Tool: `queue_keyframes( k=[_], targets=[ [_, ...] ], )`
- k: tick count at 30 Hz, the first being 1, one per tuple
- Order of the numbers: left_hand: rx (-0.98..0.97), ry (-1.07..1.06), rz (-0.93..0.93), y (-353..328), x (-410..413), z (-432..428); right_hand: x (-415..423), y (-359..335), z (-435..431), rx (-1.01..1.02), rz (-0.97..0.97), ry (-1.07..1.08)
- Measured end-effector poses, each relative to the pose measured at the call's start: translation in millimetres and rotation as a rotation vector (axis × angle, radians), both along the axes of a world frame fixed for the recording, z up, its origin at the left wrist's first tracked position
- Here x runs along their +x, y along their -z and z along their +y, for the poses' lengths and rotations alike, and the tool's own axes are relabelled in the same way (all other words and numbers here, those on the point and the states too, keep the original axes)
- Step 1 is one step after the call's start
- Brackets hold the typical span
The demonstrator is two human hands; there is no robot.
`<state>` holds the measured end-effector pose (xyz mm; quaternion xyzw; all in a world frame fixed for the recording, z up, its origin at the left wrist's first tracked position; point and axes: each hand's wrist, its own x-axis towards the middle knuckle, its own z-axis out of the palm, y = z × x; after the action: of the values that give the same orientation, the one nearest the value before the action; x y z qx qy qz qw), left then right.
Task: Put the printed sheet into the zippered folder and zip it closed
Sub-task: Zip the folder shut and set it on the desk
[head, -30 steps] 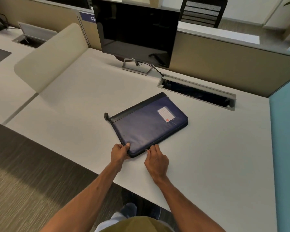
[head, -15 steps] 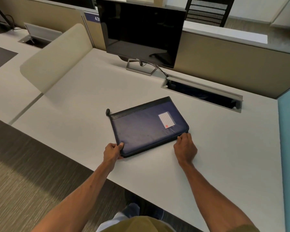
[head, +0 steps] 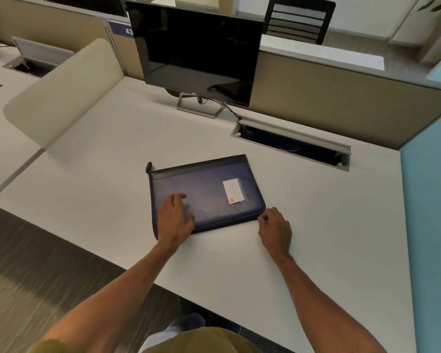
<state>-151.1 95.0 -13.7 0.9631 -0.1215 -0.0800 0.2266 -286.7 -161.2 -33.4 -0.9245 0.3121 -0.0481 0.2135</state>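
1. The zippered folder (head: pixel 206 192) lies flat and closed on the white counter (head: pixel 316 225), near its front edge, well in front of the monitor (head: pixel 196 49). It sits slightly skewed, the black spine strip along the far side.
2. A white label (head: pixel 233 191) with a small red mark sits on the folder's cover toward the right end.
3. A short black tab or pull (head: pixel 148 166) projects from the folder's far-left corner; its exact nature is too small to confirm.
4. The left hand (head: pixel 175 217) rests palm-down on the near-left part of the cover, fingers spread and flat. This grip is open; it presses on the folder rather than clasping it. The hand is somewhat blurred.
5. The right hand (head: pixel 275 228) sits on the counter at the folder's near-right corner, fingertips curled in against the zipper edge. Whether this grip pinches a zipper pull cannot be told; the fingertips hide the contact.
6. The printed sheet is not visible anywhere in view.
7. A recessed cable tray (head: pixel 290 146) with its lid raised is set into the counter behind and to the right of the folder, well apart from it.
8. A beige partition (head: pixel 329 98) runs behind the monitor; a black chair (head: pixel 298 19) stands beyond it.
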Motion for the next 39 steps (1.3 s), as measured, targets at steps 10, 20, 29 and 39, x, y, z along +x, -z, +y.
queue_keyframes(
  k=[10, 20, 29, 39],
  targets=[
    [0.417, 0.714, -0.044, 3, -20, -131, -9, -1, -4, 0.053, 0.015, -0.123],
    [0.481, 0.894, -0.150, 17, -9, -132, 0, 7, -17, -0.015, -0.007, 0.060],
    [0.523, 0.999, -0.149, 29, -10, -118, 39, 1, -45, 0.038, -0.019, -0.020],
    [0.427, 1.020, -0.161, 35, -1, -98, 94, -1, -52, -0.011, 0.020, -0.135]
  ],
)
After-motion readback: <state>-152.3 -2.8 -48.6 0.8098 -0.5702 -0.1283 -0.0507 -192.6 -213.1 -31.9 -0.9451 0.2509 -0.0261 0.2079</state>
